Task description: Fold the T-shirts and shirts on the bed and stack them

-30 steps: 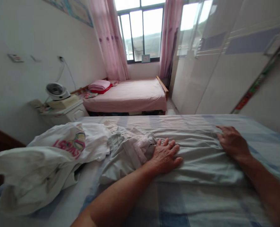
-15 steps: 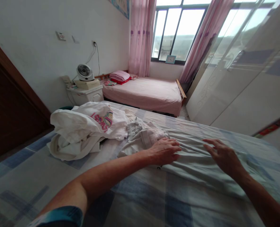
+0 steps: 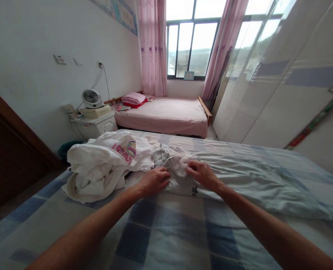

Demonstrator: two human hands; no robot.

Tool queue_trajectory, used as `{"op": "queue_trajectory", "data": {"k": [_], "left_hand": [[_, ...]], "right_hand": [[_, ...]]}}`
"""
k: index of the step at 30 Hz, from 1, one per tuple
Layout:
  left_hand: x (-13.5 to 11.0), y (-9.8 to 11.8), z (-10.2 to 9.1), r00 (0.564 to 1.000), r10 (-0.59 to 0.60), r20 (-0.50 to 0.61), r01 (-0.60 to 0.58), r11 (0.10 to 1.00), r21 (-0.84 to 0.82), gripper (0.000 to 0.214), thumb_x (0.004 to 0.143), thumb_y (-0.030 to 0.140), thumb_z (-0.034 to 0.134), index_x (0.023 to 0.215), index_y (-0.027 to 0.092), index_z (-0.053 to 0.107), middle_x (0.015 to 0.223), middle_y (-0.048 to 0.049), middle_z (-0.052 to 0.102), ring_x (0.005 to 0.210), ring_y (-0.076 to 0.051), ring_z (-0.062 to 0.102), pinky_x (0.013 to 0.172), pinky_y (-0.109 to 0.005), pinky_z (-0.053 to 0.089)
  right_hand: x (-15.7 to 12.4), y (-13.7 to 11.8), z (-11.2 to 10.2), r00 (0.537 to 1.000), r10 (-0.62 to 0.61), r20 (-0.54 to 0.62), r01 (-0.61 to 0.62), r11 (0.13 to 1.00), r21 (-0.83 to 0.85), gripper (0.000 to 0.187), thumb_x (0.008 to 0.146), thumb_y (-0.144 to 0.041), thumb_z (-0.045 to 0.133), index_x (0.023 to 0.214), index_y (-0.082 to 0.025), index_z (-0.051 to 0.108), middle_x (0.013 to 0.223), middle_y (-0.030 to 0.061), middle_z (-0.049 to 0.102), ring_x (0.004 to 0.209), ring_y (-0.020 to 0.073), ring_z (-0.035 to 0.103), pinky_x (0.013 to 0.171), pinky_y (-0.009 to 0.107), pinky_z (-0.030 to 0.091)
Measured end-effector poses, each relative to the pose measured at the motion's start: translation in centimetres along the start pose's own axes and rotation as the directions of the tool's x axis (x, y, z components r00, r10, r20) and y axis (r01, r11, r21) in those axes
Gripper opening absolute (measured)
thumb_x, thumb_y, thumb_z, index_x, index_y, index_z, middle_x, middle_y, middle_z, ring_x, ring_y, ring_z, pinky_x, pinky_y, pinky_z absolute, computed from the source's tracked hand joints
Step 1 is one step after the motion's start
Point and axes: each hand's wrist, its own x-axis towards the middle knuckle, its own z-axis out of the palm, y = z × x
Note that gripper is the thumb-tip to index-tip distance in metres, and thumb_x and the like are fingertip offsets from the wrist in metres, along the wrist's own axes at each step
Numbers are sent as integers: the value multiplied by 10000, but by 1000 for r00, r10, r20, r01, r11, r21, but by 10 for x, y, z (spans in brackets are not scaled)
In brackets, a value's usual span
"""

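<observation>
A pale grey-green garment point(image 3: 247, 183) lies flat across the blue-checked bed point(image 3: 166, 232), crumpled at its left end. The left hand point(image 3: 155, 180) and right hand point(image 3: 201, 174) both clutch that bunched end, fingers curled into the cloth.

The left hand point(image 3: 155, 181) and the right hand point(image 3: 201, 174) are bare. The left forearm point(image 3: 98, 225) and the right forearm point(image 3: 262, 225) are uncovered along all their visible length. Knuckles show on both hands.
</observation>
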Motion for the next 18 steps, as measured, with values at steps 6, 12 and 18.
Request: {"op": "queue_trajectory", "data": {"k": [6, 12, 18], "left_hand": [[28, 4, -15, 987, -148, 59, 146, 989, 33, 160, 840, 264, 525, 822, 195, 668, 843, -57, 660, 833, -206, 621, 789, -290, 457], [65, 19, -12, 909, -223, -351, 244, 970, 16, 162, 802, 240, 572, 954, 203, 615, 1049, -82, 633, 988, -231, 604, 883, -329, 446], [98, 37, 1, 892, -450, 40, 350, 633, -690, 228, 800, 381, 620, 908, 196, 543, 622, -6, 655, 538, -162, 626, 558, -249, 473]], "right_hand": [[41, -18, -47, 955, 280, -96, -133, 696, 706, 300, 652, -464, 682, 725, -187, 592, 669, -17, 606, 596, 98, 543, 535, 209, 408], [51, -24, -57, 933, 340, -121, -119, 606, 786, 216, 649, -359, 723, 711, -182, 615, 664, -29, 613, 597, 74, 555, 508, 170, 420], [46, -25, -55, 907, 416, -62, -93, 342, 935, 202, 640, -273, 754, 765, -206, 611, 761, -31, 672, 676, 95, 642, 520, 175, 459]]}}
